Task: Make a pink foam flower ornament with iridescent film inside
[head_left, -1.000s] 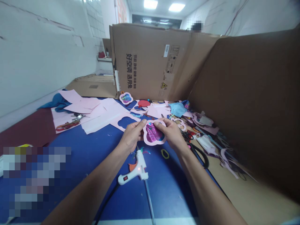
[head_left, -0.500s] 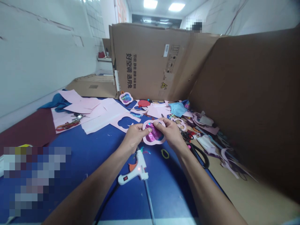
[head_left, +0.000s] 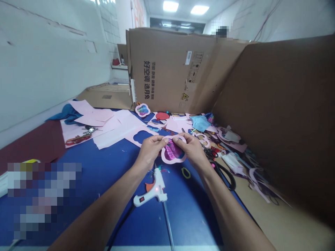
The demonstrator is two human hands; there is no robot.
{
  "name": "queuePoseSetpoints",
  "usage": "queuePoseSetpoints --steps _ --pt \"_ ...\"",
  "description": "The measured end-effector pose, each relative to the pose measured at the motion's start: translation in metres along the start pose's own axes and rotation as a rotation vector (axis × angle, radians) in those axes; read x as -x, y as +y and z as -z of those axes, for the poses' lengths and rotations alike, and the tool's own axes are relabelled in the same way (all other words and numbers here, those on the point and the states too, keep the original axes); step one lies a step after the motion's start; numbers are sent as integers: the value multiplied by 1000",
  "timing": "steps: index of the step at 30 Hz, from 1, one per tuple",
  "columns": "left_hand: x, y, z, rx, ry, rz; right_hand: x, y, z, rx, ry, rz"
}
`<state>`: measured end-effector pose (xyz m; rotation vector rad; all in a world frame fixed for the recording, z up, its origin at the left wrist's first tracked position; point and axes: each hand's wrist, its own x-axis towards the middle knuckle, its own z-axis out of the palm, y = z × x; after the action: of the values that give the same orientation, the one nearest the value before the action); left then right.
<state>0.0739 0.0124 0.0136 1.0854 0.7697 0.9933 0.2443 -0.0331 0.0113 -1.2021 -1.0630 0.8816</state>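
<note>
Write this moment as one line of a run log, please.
left hand: pinches pink paper frame | right hand: pinches same frame | nearby: hot glue gun

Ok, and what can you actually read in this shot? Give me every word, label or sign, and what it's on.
"好空调 选月兔" in large black characters on the cardboard carton.
Smaller column of characters beside it: too small to read surely.
White label on the carton: too small to read.
Yellow warning triangle on the carton: its symbol is too small to read.
Orange-red lettering on the far wall: too blurred to read.
</note>
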Motion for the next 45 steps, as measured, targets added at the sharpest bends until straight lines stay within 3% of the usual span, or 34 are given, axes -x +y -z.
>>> queuePoseSetpoints --steps 11,29,45 --pt "0 -2 2 -25 -1 -20 3 -5 -2 42 -1 1" --pt "-2 -2 4 -156 5 -117 7 -12 -4 0 -146 -24" --pt "-3 0 6 -220 4 -130 4 -7 0 3 -91 8"
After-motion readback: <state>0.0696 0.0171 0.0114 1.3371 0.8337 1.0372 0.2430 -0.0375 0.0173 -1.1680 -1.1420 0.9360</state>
